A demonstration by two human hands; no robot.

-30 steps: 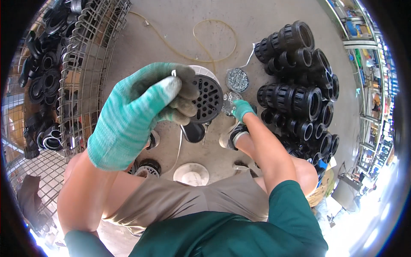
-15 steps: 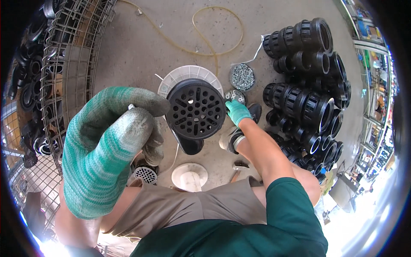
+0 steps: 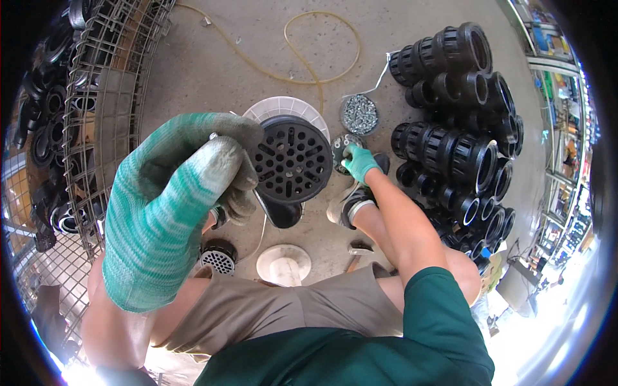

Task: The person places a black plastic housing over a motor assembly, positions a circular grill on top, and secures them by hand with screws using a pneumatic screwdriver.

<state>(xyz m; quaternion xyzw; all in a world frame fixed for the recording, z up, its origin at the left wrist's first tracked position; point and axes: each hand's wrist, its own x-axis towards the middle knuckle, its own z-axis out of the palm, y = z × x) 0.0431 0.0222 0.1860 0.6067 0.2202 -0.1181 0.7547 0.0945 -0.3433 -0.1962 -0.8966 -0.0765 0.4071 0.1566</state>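
Observation:
My left hand (image 3: pixel 174 206), in a green and white knit glove with grey-coated fingers, is raised close to the camera. Its thumb and forefinger pinch a small silver metal piece (image 3: pixel 214 136), mostly hidden. Behind the fingertips is a black pipe fitting (image 3: pixel 283 215), topped by a round perforated grate (image 3: pixel 293 161). It rests on a white ribbed round stand (image 3: pixel 283 105). Lower right of it, my right hand (image 3: pixel 360 162), also gloved, reaches down with curled fingers into a small round container of washer-like rings (image 3: pixel 344 143). Whatever those fingers grip is hidden.
A tub of silver screws (image 3: pixel 359 114) stands beyond my right hand. Black ribbed pipe fittings (image 3: pixel 444 148) are stacked at right. A wire cage (image 3: pixel 106 83) holds parts at left. Near my legs are a hammer (image 3: pixel 359 248), a white round stool-like piece (image 3: pixel 283 264) and another grate (image 3: pixel 217 260).
My left hand has moved up and right, overlapping the grate's left edge, still pinching the metal piece. My right hand has shifted from the container's edge to over its rings, fingers curling down.

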